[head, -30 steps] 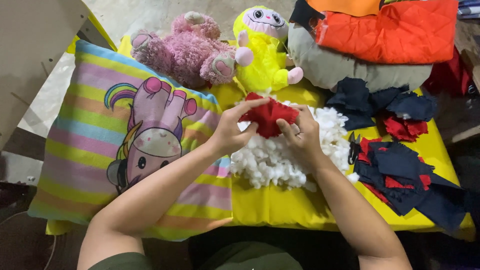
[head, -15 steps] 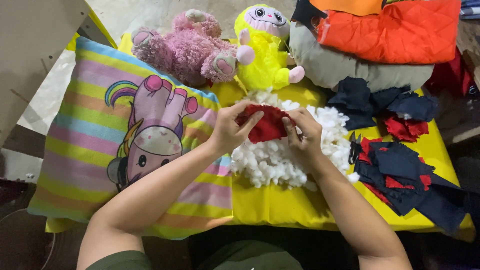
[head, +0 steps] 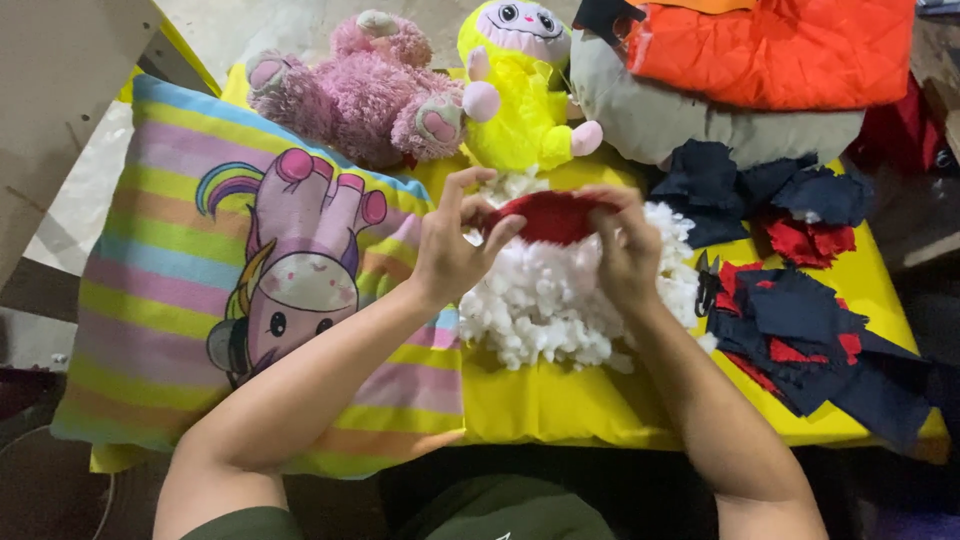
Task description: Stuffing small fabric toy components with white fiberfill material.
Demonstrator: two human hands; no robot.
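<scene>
Head view: red fabric piece (head: 552, 216) between both hands.

The fabric piece (head: 552, 215) is red and the stuffing (head: 545, 300) white, on a yellow table cover (head: 560, 400). The pillow (head: 200, 300) has pastel rainbow stripes with a pink cartoon unicorn. One plush toy (head: 360, 90) is pink, the other toy (head: 520, 90) yellow; the scraps (head: 810, 330) are navy and red.

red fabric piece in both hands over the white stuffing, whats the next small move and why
Probably pinch a tuft off the white stuffing and tuck it into the red fabric piece. Both the left hand and right hand hold it up by its edges right above the pile, so the filling is the closest thing to reach.
</scene>
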